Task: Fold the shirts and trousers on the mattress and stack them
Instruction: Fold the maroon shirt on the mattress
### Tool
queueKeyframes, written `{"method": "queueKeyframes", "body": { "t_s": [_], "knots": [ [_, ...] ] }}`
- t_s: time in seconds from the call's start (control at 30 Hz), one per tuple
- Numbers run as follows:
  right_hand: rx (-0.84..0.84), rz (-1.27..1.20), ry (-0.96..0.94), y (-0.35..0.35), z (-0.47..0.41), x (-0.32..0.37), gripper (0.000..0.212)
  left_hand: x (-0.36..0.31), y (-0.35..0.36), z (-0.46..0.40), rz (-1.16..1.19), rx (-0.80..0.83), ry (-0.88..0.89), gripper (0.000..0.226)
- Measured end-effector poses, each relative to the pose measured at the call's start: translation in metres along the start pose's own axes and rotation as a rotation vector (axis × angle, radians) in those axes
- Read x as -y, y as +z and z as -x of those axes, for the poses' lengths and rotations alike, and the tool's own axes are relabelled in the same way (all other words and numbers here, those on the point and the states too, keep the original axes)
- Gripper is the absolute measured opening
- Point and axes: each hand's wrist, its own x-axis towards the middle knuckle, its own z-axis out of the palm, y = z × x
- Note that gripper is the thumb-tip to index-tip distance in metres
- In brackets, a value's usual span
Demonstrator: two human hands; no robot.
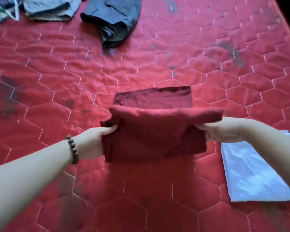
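Both hands clamped on maroon garment (154,131), left hand (92,139) and right hand (221,129) at opposite edges, keeping fold taut above the mattress (57,81); unfolded clothes (110,17) wait upper left.

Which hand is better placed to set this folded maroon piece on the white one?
Right hand, probably: it grips the maroon garment on the side where the folded white garment lies.

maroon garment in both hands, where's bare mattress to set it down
Bare quilt lies on the mattress between the maroon garment and the dark trousers, and along the near left. Crowded: the far left with the grey garment, and the near right with the white folded cloth.
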Motion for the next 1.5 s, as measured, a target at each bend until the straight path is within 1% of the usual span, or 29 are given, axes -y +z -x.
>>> {"method": "queueKeyframes", "body": {
  "t_s": [0.03, 0.07, 0.1, 0.13, 0.2, 0.23, 0.27, 0.33, 0.4, 0.5, 0.53, 0.6, 0.73, 0.8, 0.87, 0.9, 0.93, 0.97, 1.0, 1.03, 1.07, 1.1, 1.13, 1.17, 1.23, 1.27, 1.33, 1.43, 1.5],
  "knots": [
    [-0.03, -0.066, 0.063, -0.002, -0.012, 0.002, 0.04, -0.006, -0.003, -0.008, 0.045, 0.017, -0.032, 0.045],
    [-0.054, -0.143, 0.133, -0.001, -0.027, 0.001, 0.053, -0.007, -0.005, -0.011, 0.066, 0.045, -0.054, 0.034],
    [-0.121, -0.17, 0.179, 0.006, -0.037, 0.004, 0.058, -0.006, -0.007, -0.019, 0.103, 0.04, -0.057, 0.028],
    [-0.22, -0.143, 0.222, 0.011, -0.051, 0.002, 0.056, -0.008, -0.006, -0.026, 0.138, 0.01, -0.054, 0.026],
    [-0.411, -0.079, 0.299, 0.02, -0.07, -0.008, 0.052, -0.012, 0.003, -0.038, 0.118, -0.117, 0.0, 0.028],
    [-0.487, -0.068, 0.291, 0.023, -0.076, -0.014, 0.052, -0.013, 0.005, -0.047, 0.103, -0.154, 0.041, 0.03],
    [-0.535, -0.073, 0.247, 0.025, -0.077, -0.016, 0.052, -0.017, 0.007, -0.052, 0.077, -0.18, 0.086, 0.031],
    [-0.601, -0.209, 0.122, 0.027, -0.082, -0.016, 0.049, -0.027, 0.006, -0.061, 0.096, -0.197, 0.154, 0.031],
    [-0.662, -0.249, 0.01, 0.031, -0.088, -0.017, 0.037, -0.036, 0.006, -0.069, 0.167, -0.197, 0.175, 0.029],
    [-0.782, -0.155, -0.179, 0.035, -0.094, -0.016, 0.01, -0.045, 0.009, -0.078, 0.282, -0.176, 0.16, 0.024],
    [-0.836, -0.169, -0.227, 0.032, -0.094, -0.015, 0.012, -0.048, 0.009, -0.081, 0.32, -0.16, 0.144, 0.024],
    [-0.877, -0.214, -0.259, 0.026, -0.094, -0.015, 0.017, -0.053, 0.011, -0.087, 0.328, -0.138, 0.129, 0.024],
    [-0.849, -0.085, -0.168, 0.015, -0.099, -0.023, 0.026, -0.057, 0.017, -0.095, 0.204, -0.21, 0.107, 0.018],
    [-0.908, -0.047, -0.148, 0.016, -0.101, -0.022, 0.025, -0.055, 0.017, -0.095, 0.124, -0.296, 0.137, 0.016],
    [-1.099, 0.027, -0.1, 0.019, -0.099, -0.017, 0.025, -0.052, 0.017, -0.092, -0.149, -0.495, 0.247, 0.02],
    [-1.203, 0.102, -0.112, 0.022, -0.097, -0.013, 0.027, -0.05, 0.018, -0.089, -0.322, -0.655, 0.321, 0.023],
    [-1.273, 0.212, -0.185, 0.027, -0.097, -0.007, 0.03, -0.05, 0.021, -0.084, -0.478, -0.827, 0.403, 0.023],
    [-1.29, 0.348, -0.288, 0.034, -0.098, -0.002, 0.033, -0.05, 0.026, -0.078, -0.603, -0.957, 0.518, 0.022],
    [-1.264, 0.493, -0.38, 0.042, -0.102, 0.004, 0.036, -0.049, 0.034, -0.072, -0.735, -1.015, 0.68, 0.024],
    [-1.203, 0.631, -0.442, 0.051, -0.108, 0.008, 0.04, -0.047, 0.046, -0.07, -0.893, -0.982, 0.843, 0.029],
    [-1.106, 0.749, -0.47, 0.06, -0.116, 0.012, 0.044, -0.041, 0.058, -0.071, -1.065, -0.883, 0.97, 0.035],
    [-0.981, 0.842, -0.472, 0.069, -0.123, 0.015, 0.048, -0.033, 0.072, -0.076, -1.232, -0.747, 1.047, 0.04],
    [-0.857, 0.919, -0.462, 0.076, -0.131, 0.015, 0.051, -0.026, 0.083, -0.081, -1.383, -0.623, 1.054, 0.046],
    [-0.758, 0.981, -0.447, 0.081, -0.138, 0.013, 0.054, -0.02, 0.091, -0.086, -1.512, -0.535, 0.998, 0.051],
    [-0.667, 1.053, -0.416, 0.082, -0.148, 0.005, 0.056, -0.013, 0.089, -0.098, -1.641, -0.48, 0.829, 0.06],
    [-0.669, 1.066, -0.418, 0.078, -0.151, 0.003, 0.056, -0.011, 0.081, -0.104, -1.633, -0.505, 0.77, 0.062],
    [-0.714, 1.081, -0.396, 0.064, -0.154, 0.001, 0.057, -0.008, 0.064, -0.112, -1.589, -0.581, 0.736, 0.063],
    [-0.824, 1.071, -0.241, 0.033, -0.155, -0.005, 0.058, -0.004, 0.055, -0.115, -1.613, -0.618, 0.76, 0.064],
    [-0.88, 0.982, -0.186, 0.019, -0.153, -0.01, 0.056, -0.001, 0.054, -0.116, -1.615, -0.647, 0.784, 0.065]
  ]
}}
